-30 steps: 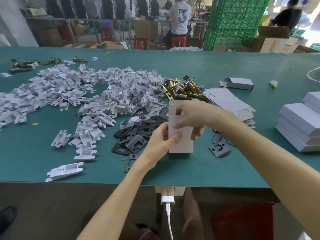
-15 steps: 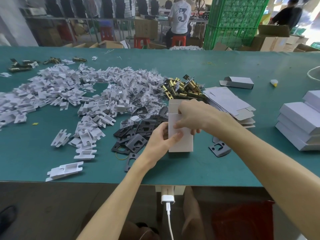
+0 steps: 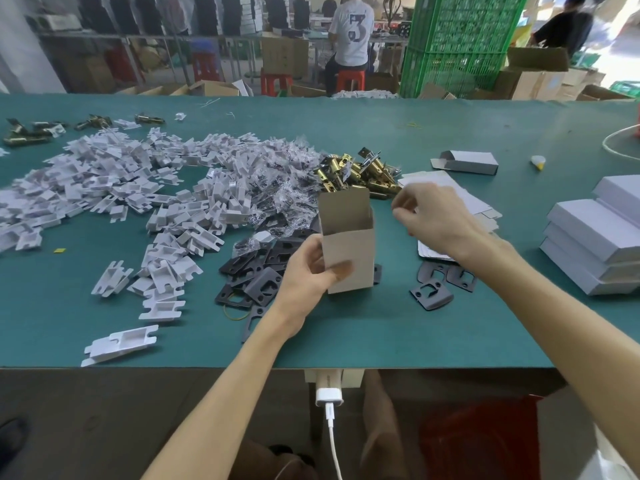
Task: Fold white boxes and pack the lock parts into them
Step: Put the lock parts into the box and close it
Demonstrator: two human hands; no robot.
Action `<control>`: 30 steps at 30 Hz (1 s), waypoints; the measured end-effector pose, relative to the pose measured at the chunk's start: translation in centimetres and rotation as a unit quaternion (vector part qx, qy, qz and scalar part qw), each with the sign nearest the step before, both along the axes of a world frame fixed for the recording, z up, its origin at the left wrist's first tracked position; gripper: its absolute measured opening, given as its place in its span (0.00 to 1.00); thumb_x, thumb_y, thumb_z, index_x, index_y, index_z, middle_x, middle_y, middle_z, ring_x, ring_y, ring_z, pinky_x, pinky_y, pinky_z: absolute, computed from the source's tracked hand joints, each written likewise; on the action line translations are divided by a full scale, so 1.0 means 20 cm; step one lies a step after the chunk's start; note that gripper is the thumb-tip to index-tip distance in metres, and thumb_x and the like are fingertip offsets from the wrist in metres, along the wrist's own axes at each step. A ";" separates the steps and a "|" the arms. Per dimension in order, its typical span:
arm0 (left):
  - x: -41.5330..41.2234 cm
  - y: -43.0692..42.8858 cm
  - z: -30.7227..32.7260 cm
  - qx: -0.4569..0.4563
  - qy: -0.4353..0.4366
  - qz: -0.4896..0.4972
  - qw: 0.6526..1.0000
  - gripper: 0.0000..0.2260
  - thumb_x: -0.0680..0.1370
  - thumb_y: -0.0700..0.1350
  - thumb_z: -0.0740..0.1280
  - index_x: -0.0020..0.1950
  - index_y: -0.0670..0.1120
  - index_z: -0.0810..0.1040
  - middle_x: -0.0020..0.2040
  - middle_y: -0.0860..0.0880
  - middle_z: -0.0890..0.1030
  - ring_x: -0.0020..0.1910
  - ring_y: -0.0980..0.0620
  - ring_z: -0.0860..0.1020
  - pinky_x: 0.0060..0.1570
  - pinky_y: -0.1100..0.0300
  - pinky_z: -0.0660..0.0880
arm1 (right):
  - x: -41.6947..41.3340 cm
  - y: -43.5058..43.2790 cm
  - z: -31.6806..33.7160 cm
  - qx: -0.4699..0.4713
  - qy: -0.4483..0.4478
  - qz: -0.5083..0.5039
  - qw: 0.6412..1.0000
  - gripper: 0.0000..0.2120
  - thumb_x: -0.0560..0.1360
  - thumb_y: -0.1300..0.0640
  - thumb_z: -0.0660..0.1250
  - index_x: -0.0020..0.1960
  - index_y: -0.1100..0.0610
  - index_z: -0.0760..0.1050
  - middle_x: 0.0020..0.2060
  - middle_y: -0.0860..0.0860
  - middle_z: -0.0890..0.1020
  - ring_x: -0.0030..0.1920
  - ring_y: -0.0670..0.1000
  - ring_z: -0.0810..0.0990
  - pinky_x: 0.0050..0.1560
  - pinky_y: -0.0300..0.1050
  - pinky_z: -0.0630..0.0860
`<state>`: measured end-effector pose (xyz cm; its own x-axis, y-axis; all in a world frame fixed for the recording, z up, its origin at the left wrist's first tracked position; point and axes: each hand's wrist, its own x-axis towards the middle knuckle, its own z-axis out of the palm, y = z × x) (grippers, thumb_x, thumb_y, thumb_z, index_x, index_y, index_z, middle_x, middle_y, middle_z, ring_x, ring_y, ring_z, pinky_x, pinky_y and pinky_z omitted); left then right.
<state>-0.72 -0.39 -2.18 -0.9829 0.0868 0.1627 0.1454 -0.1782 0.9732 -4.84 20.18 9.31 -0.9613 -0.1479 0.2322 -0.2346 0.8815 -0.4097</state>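
A small white box (image 3: pixel 353 251) stands upright on the green table (image 3: pixel 398 334), its top open and its flap up. My left hand (image 3: pixel 311 268) grips its lower left side, thumb across the front. Just right of the box's open top hovers my right hand (image 3: pixel 433 216), fingers loosely curled and holding nothing, above a stack of flat box blanks (image 3: pixel 481 206). Brass latch parts (image 3: pixel 356 171) lie piled behind the box. Black plates (image 3: pixel 259 271) are heaped to its left, with a few more black plates (image 3: pixel 433 292) to its right. Bagged screws (image 3: pixel 280 181) and white plastic pieces (image 3: pixel 114 188) spread leftward.
Finished white boxes (image 3: pixel 599 233) are stacked at the right edge. One folded box (image 3: pixel 467 162) lies at the back right near a small white-and-yellow object (image 3: pixel 538 162). Loose brass parts (image 3: pixel 27 133) sit at the far left. People work beyond the table by green crates (image 3: pixel 457 43).
My right hand has let go of the box and moved off to the right. The box now stands with its top open and flap raised, held by my left hand alone.
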 end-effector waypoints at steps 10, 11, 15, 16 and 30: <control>0.00 0.02 -0.01 -0.066 0.020 -0.086 0.994 0.18 0.74 0.36 0.78 0.62 0.48 0.84 0.59 0.47 0.87 0.58 0.50 0.84 0.56 0.59 0.80 | -0.01 0.08 -0.30 0.112 -0.090 0.109 0.984 0.12 0.77 0.53 0.72 0.58 0.49 0.74 0.55 0.50 0.75 0.58 0.54 0.74 0.59 0.49 0.71; -0.01 0.01 -0.01 -0.065 0.018 -0.085 0.994 0.18 0.74 0.37 0.78 0.63 0.46 0.84 0.59 0.47 0.87 0.59 0.49 0.84 0.57 0.58 0.80 | -0.02 0.06 -0.33 0.097 -0.084 0.113 0.985 0.12 0.77 0.52 0.71 0.58 0.50 0.74 0.57 0.51 0.75 0.60 0.55 0.74 0.62 0.51 0.71; 0.00 0.01 -0.01 -0.061 0.016 -0.078 0.995 0.18 0.74 0.36 0.79 0.62 0.45 0.84 0.58 0.47 0.87 0.57 0.50 0.84 0.56 0.59 0.80 | -0.08 -0.01 -0.38 0.025 -0.071 0.118 0.990 0.17 0.77 0.53 0.67 0.65 0.52 0.75 0.60 0.53 0.75 0.62 0.57 0.71 0.62 0.53 0.72; 0.00 0.02 -0.01 -0.056 0.014 -0.075 0.995 0.17 0.74 0.35 0.78 0.61 0.45 0.84 0.57 0.47 0.87 0.57 0.51 0.84 0.55 0.60 0.80 | -0.09 -0.03 -0.38 0.013 -0.069 0.121 0.990 0.16 0.77 0.53 0.67 0.65 0.52 0.75 0.60 0.53 0.75 0.62 0.58 0.71 0.61 0.53 0.72; 0.00 0.01 -0.02 -0.008 0.032 -0.031 0.999 0.16 0.74 0.33 0.77 0.59 0.46 0.84 0.54 0.51 0.88 0.56 0.54 0.84 0.54 0.62 0.79 | -0.14 -0.22 -0.23 -0.275 0.002 0.044 0.960 0.10 0.82 0.61 0.66 0.62 0.63 0.77 0.54 0.56 0.82 0.55 0.53 0.81 0.55 0.45 0.76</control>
